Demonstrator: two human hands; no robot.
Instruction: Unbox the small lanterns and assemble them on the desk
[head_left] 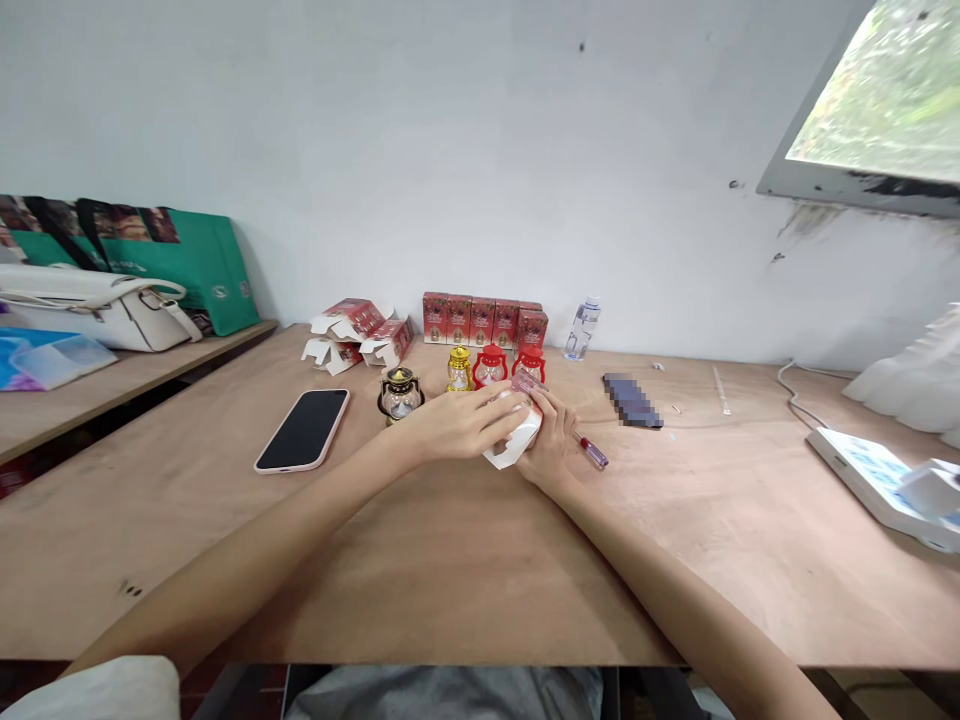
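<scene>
On your wooden table, red cartons stand behind lanterns; nearer you, your left hand and right hand grip a white-flapped box, contents hidden, near a screwdriver.

The fingers of the left hand and the right hand hold a small red-and-white cardboard box above the brown wooden worktop. Beyond them stand one gold-yellow lantern, two red lanterns and a row of red printed cartons. A black-and-bronze lantern stands near a pink-cased phone; a purple-handled screwdriver lies beside the right hand.
</scene>
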